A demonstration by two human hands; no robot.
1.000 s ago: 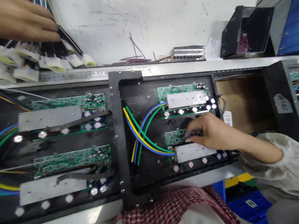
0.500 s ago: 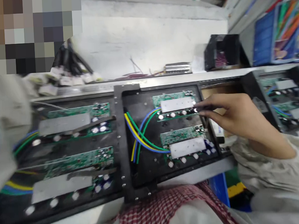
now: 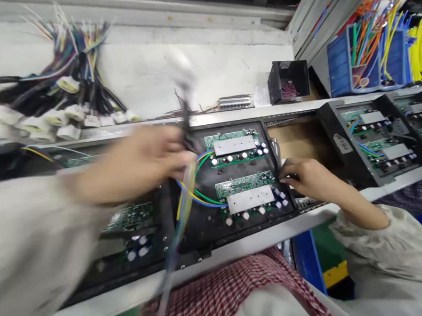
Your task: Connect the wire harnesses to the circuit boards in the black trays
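Note:
My left hand [image 3: 137,164] is blurred with motion above the left part of a black fixture tray [image 3: 215,233]. It is shut on a wire harness [image 3: 187,178] with a black connector, and the wires hang down across the tray. Two green circuit boards with aluminium plates, an upper board [image 3: 234,145] and a lower board [image 3: 250,199], lie in the tray. Blue, yellow and green wires [image 3: 202,196] run beside them. My right hand [image 3: 307,179] rests at the tray's right edge, fingers curled over something dark that is mostly hidden.
Wire harnesses with white connectors [image 3: 76,89] lie on the far shelf. A black box [image 3: 288,81] and a blue bin of coloured wires [image 3: 347,63] stand to the right. Another board-filled tray [image 3: 376,140] sits further right, past cardboard [image 3: 302,139]. A checked cloth [image 3: 232,289] hangs in front.
My left hand has swung in over the tray with the harness. My right hand has moved from the upper board down to the tray's right edge. The whole view has shifted left.

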